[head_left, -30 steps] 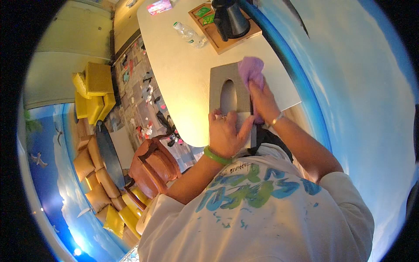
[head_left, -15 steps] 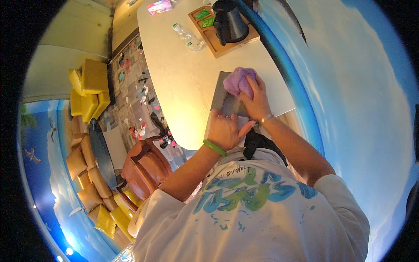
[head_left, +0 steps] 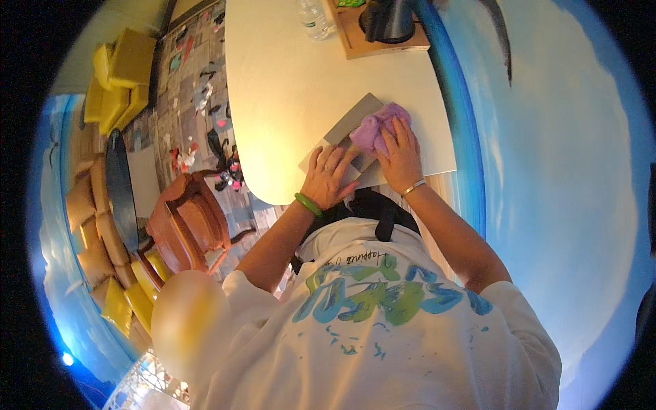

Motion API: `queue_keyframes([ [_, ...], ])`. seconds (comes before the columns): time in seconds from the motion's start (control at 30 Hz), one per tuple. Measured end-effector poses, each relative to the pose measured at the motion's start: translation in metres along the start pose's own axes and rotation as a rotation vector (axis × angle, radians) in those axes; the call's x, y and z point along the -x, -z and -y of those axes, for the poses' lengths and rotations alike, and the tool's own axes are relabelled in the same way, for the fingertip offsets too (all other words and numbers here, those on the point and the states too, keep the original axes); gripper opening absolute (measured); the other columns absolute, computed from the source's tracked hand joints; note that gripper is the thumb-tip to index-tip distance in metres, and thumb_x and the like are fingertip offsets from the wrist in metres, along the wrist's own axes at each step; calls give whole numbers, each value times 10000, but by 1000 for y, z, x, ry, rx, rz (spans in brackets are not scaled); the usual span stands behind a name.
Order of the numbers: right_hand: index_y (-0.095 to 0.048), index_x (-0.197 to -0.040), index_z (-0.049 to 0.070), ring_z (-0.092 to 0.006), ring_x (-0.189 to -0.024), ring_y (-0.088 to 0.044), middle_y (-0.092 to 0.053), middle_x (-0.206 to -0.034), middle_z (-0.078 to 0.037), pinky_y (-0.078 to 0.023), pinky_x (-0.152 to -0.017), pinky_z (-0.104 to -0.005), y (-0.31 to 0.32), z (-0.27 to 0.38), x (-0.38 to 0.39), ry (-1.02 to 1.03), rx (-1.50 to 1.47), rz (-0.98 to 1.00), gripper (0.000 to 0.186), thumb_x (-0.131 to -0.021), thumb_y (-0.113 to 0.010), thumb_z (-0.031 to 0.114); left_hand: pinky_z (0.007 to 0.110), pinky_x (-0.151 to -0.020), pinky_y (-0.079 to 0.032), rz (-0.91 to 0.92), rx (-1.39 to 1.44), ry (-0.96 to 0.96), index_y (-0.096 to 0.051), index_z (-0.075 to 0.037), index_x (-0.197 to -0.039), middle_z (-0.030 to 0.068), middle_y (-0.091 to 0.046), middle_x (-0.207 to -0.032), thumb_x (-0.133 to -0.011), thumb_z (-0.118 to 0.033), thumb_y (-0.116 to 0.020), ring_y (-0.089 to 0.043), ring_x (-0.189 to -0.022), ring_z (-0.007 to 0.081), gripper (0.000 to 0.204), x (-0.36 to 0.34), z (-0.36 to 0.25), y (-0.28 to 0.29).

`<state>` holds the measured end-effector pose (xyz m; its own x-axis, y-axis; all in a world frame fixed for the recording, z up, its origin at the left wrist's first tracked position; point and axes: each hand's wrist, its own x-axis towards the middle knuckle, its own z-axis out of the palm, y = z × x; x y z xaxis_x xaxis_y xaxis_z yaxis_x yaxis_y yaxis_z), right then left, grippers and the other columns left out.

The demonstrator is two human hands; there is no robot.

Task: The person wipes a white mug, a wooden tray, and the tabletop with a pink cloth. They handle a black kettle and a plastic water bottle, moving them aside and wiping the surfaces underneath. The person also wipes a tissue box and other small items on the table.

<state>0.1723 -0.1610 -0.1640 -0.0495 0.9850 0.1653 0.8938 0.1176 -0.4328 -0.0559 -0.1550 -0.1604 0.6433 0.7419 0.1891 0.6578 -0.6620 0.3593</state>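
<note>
My right hand [head_left: 402, 156] presses down on a bunched purple cloth [head_left: 374, 128], its fingers curved over the cloth's right side. The cloth lies on the upper right part of a flat grey rectangular thing [head_left: 355, 115] at the near end of the table. That thing sits slantwise, and its kind is not clear, since my hands and the cloth hide much of it. On its lower left part rests my left hand [head_left: 329, 174], fingers spread and holding nothing. A green bangle [head_left: 309, 205] circles my left wrist, and a thin bracelet [head_left: 413, 187] my right.
Farther along the pale table [head_left: 273, 102] stand a clear plastic bottle [head_left: 314, 20] and a wooden tray [head_left: 383, 48] with a dark kettle [head_left: 388, 22]. A painted blue wall [head_left: 560, 137] runs close on the right. A brown chair [head_left: 188, 222] stands left of the table.
The grey thing has turned from nearly straight to slanting, its far end now toward the right. My left hand has spread flatter on it. The view has shifted, with the tray and bottle now nearer the top.
</note>
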Motion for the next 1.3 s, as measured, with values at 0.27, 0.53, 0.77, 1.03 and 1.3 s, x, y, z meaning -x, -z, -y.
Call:
queue_keyframes([
  [0.27,-566,-1289,62,-386,-1357,-367,-404,-1461,-208,-242,-1131,-536,-19,61,-14,136,96,80,513,-816,-646,244,553,-1084,-262,-170,122,399,-234,92,-1439,312,-358,-1378,-521,-419,-866,-352,-1275,467,1226,22,-3,-8],
  [0.53,-529,-1317,23,-407,-1317,-421,-463,-1416,-226,-327,-1108,-493,-21,34,-40,22,122,46,529,-850,-610,256,526,-1072,-294,-42,142,408,-230,116,-1428,283,-367,-1363,-532,-470,-856,-361,-1274,436,1240,20,9,14],
  [0.77,-522,-1328,25,-390,-1322,-412,-414,-1459,-202,-270,-1124,-528,-35,31,-46,-110,243,-130,492,-897,-565,258,525,-1083,-292,3,167,314,-215,109,-1443,290,-349,-1375,-521,-528,-849,-349,-1287,449,1288,19,38,17],
  [1.03,-579,-1241,5,-363,-1298,-421,-476,-1386,-194,-263,-1112,-535,-60,117,-10,-17,112,-85,469,-822,-630,210,540,-1100,-264,77,195,225,-241,99,-1437,295,-358,-1390,-540,-492,-833,-355,-1304,433,1227,28,78,43],
  [1.3,-507,-1343,19,-389,-1333,-390,-430,-1450,-196,-308,-1100,-494,-89,-1,-50,-460,297,-306,502,-922,-588,280,526,-1100,-290,65,181,263,-262,114,-1423,308,-380,-1374,-538,-458,-846,-372,-1288,448,1205,55,136,74],
])
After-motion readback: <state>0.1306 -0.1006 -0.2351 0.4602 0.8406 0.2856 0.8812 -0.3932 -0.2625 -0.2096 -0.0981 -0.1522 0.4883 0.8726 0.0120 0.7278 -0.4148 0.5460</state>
